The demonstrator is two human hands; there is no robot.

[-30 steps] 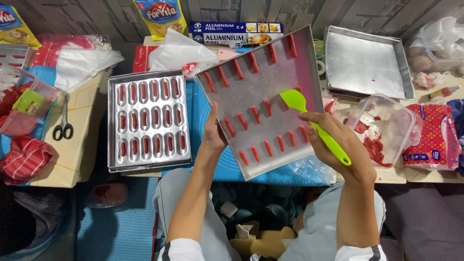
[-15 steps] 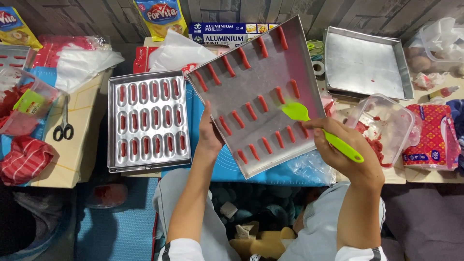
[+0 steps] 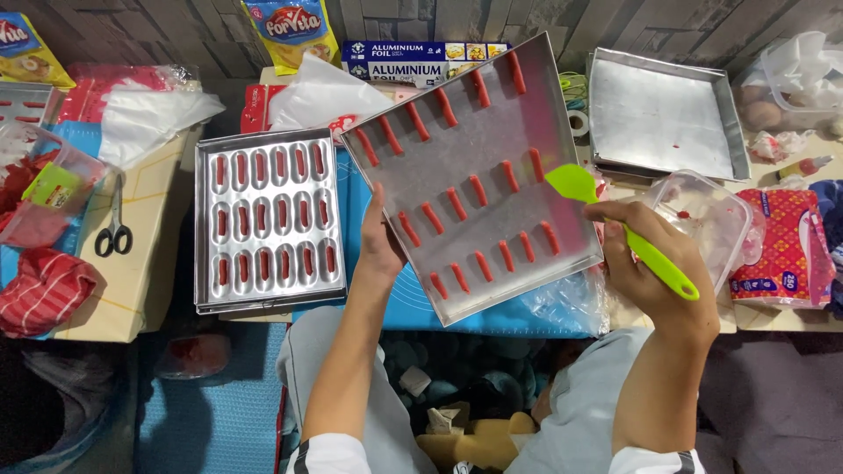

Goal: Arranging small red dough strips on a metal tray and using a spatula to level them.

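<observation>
My left hand (image 3: 379, 246) grips the near left edge of a square metal tray (image 3: 492, 140), tilted up off the table, with several short red strips stuck to its floor. My right hand (image 3: 650, 263) holds a lime-green spatula (image 3: 615, 224) by its handle. The spatula's blade rests at the tray's right edge, next to the red strips there.
A metal mould tray (image 3: 268, 294) with rows of oval cups holding red pieces lies to the left. An empty square tray (image 3: 659, 114) sits at back right, a clear plastic tub (image 3: 711, 219) beside my right hand. Scissors (image 3: 114, 233), a foil box (image 3: 413, 57) and snack bags lie around.
The tilted tray has swung slightly, and my right hand has drawn the spatula rightwards and down, from over the tray's middle to its right edge.
</observation>
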